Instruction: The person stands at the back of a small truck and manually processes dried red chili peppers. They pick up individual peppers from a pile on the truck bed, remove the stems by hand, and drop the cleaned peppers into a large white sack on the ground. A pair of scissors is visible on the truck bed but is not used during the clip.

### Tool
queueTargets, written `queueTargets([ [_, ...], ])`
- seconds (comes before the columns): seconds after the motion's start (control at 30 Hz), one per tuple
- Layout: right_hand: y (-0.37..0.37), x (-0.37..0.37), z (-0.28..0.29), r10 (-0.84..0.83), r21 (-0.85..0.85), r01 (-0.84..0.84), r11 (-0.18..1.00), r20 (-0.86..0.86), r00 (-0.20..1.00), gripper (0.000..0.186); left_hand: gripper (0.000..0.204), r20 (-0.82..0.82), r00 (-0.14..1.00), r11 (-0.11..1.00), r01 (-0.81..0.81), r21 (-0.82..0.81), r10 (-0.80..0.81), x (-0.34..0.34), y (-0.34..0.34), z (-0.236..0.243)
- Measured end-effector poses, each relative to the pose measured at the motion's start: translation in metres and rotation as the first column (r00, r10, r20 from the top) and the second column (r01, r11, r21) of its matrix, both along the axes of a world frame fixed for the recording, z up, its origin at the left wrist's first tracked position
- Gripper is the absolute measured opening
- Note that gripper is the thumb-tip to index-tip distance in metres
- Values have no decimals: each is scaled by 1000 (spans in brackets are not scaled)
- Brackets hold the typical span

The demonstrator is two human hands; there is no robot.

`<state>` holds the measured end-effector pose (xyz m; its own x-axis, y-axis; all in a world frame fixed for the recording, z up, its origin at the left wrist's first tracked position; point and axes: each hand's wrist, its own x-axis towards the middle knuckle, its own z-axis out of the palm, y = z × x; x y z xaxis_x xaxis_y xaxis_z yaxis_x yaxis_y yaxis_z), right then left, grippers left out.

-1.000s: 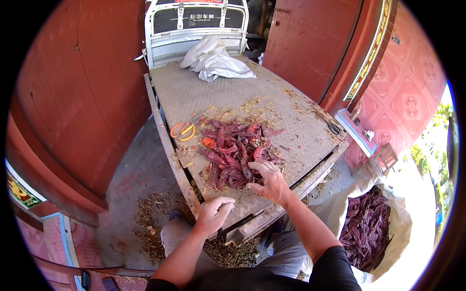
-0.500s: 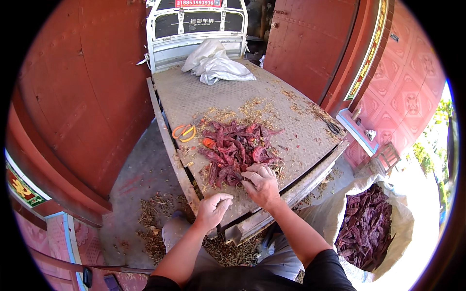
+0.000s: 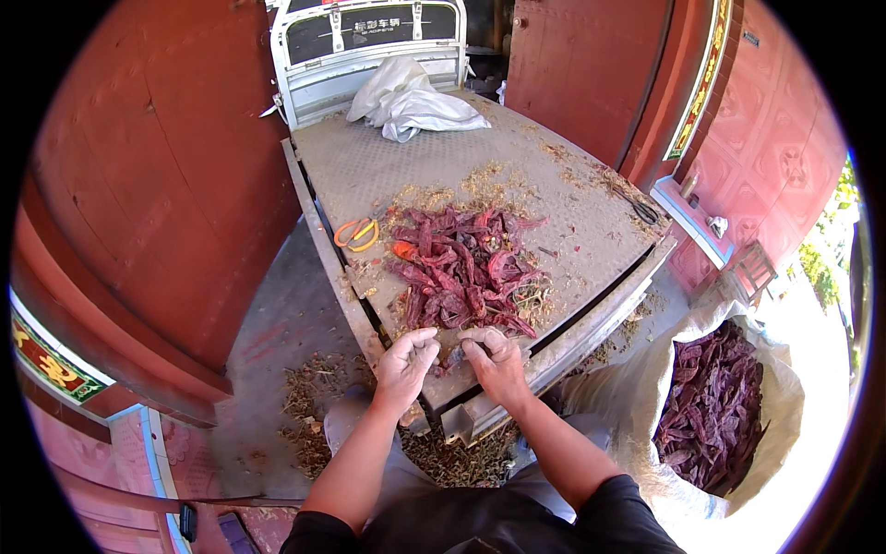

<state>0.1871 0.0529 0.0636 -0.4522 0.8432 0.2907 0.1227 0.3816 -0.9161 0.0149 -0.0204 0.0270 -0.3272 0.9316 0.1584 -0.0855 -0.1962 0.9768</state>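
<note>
A heap of wrinkled, dark red dried chili peppers (image 3: 466, 263) lies on the metal flatbed (image 3: 346, 171) in front of me. My left hand (image 3: 404, 369) is at the near edge of the heap, thumb and fingers pinched together. Close beside it on the right, my right hand (image 3: 498, 365) is also closed in a pinch, its fingertips turned toward the left hand. Whatever the fingertips hold, if anything, is too small to make out. Pale stems and seeds (image 3: 489, 185) are scattered behind the heap.
Orange-handled scissors (image 3: 358, 234) lie left of the heap; dark scissors (image 3: 637, 205) rest near the bed's right edge. A crumpled white sack (image 3: 415, 103) sits at the back. At my right stands an open sack (image 3: 783, 388) full of dried peppers. Stem litter (image 3: 309, 402) covers the floor below.
My right hand has drawn back from the heap's near right side to beside my left hand. My left hand has moved slightly up. The whole view has shifted a little.
</note>
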Motion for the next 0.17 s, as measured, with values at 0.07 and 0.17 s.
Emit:
queueTargets([
  [0.07, 4, -3, -7, -8, -195, -7, 981, -77, 997, 15, 36, -58, 997, 999, 43, 12, -42, -4, -2, -3],
  [0.17, 8, -3, -9, -35, -334, -12, 943, -134, 990, 16, 49, -248, 964, 994, 109, 25, -100, -10, -6, -10],
])
